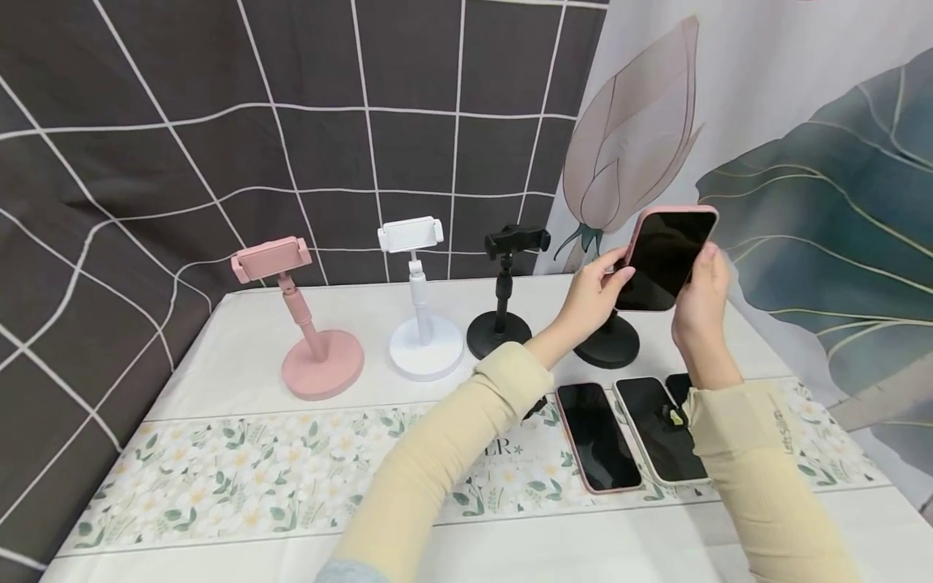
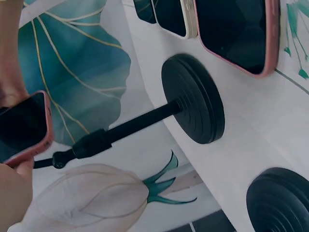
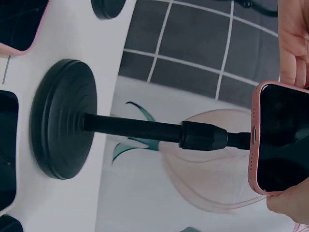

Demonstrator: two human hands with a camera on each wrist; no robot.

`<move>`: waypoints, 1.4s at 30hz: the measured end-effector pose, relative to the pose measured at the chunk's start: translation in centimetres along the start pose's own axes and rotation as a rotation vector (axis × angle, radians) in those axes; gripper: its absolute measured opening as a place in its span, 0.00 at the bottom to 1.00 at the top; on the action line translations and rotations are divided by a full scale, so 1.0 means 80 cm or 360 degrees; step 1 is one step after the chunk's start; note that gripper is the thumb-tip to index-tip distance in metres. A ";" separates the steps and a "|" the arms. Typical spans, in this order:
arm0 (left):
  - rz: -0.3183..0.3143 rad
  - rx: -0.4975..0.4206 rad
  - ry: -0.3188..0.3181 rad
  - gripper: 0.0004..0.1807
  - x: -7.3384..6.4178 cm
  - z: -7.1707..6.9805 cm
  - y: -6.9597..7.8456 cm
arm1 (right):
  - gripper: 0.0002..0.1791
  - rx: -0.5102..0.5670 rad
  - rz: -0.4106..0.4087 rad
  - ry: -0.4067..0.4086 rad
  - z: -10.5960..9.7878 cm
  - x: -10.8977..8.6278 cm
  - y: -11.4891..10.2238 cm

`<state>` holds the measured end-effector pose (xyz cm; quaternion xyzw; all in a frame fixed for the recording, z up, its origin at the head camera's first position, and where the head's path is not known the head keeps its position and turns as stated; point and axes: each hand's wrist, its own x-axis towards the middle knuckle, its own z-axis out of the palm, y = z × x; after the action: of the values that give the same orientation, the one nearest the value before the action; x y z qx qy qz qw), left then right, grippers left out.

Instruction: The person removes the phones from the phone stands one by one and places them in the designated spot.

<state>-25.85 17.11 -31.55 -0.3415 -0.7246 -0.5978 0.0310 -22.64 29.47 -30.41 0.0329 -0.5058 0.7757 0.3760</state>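
A smartphone in a pink case [image 1: 666, 261], its dark screen facing me, is upright at the top of a black phone stand [image 1: 611, 344]. My left hand [image 1: 589, 295] pinches its left edge between thumb and fingers. On the opposite edge, my right hand [image 1: 703, 312] grips it. The stand's pole [image 3: 135, 126] runs up behind the phone in the right wrist view; the phone hides the stand's clamp, so I cannot tell whether it holds the phone.
To the left stand a pink phone stand [image 1: 323, 364], a white one [image 1: 426, 348] and another black one [image 1: 499, 334]. In front lie a pink-edged phone [image 1: 599, 437], a white-cased phone [image 1: 659, 429] and a partly covered dark phone [image 1: 678, 387] on the floral tablecloth [image 1: 240, 478].
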 end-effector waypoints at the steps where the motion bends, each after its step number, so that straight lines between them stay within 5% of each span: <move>1: -0.0005 -0.0024 -0.0007 0.21 -0.002 -0.002 -0.001 | 0.18 -0.0007 -0.0004 -0.0006 0.002 -0.002 -0.002; 13: 0.0209 -0.0067 0.0037 0.20 -0.032 -0.054 0.029 | 0.17 0.0096 -0.0138 -0.0280 0.051 -0.036 -0.036; 27: 0.0402 -0.0169 0.0134 0.17 -0.119 -0.108 0.063 | 0.16 0.0352 -0.0122 -0.0721 0.083 -0.115 -0.064; 33: 0.0378 -0.0228 0.0193 0.17 -0.164 -0.121 0.066 | 0.15 0.0284 -0.0115 -0.0892 0.089 -0.145 -0.061; 42: 0.0124 -0.0425 0.0299 0.32 -0.213 -0.141 0.058 | 0.12 0.0088 -0.0024 -0.1033 0.102 -0.175 -0.037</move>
<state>-14.42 -0.45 -32.13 -0.3131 -0.6189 -0.7164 0.0760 -13.49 15.72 -30.25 0.2924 -0.5779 0.7353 0.2000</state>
